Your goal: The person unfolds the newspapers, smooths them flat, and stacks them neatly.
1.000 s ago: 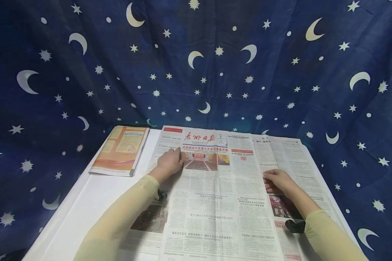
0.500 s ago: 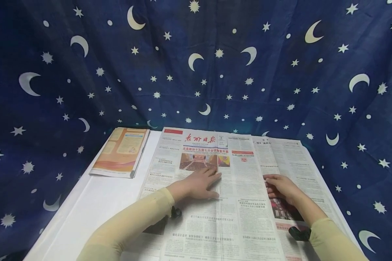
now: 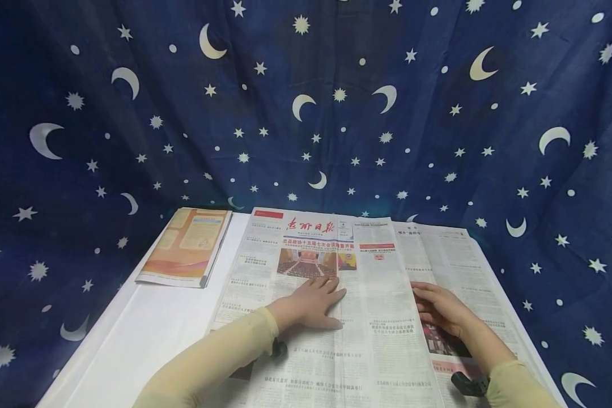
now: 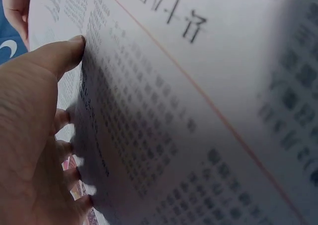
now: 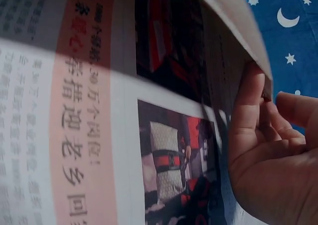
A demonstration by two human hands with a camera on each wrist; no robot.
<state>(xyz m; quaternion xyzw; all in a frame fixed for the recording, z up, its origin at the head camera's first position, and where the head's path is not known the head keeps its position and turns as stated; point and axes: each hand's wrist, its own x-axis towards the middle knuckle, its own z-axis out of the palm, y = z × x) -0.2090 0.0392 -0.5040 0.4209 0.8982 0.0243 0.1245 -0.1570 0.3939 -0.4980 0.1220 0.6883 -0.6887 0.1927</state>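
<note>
An open newspaper (image 3: 382, 306) with a red masthead lies across the white table, its right part folded over upon a lower page (image 3: 456, 266). My left hand (image 3: 313, 303) rests with fingers spread on the front page, below the colour photo and beside the centre crease. In the left wrist view, its thumb and fingertips touch the printed paper. My right hand (image 3: 441, 311) holds the right edge of the upper page between thumb and fingers. The right wrist view shows that edge (image 5: 248, 41) raised off the page beneath, with the fingers (image 5: 248, 111) reaching under it.
An orange-covered booklet or folded paper (image 3: 183, 246) lies at the table's back left. White tabletop (image 3: 148, 323) shows on the left. Behind the table hangs a dark blue curtain (image 3: 265, 107) with moons and stars. Each wrist wears a black strap (image 3: 469, 384).
My left hand has moved right from beside the photo to the crease, its fingers spreading out. The right hand stays at the page edge. The head view has tilted up slightly.
</note>
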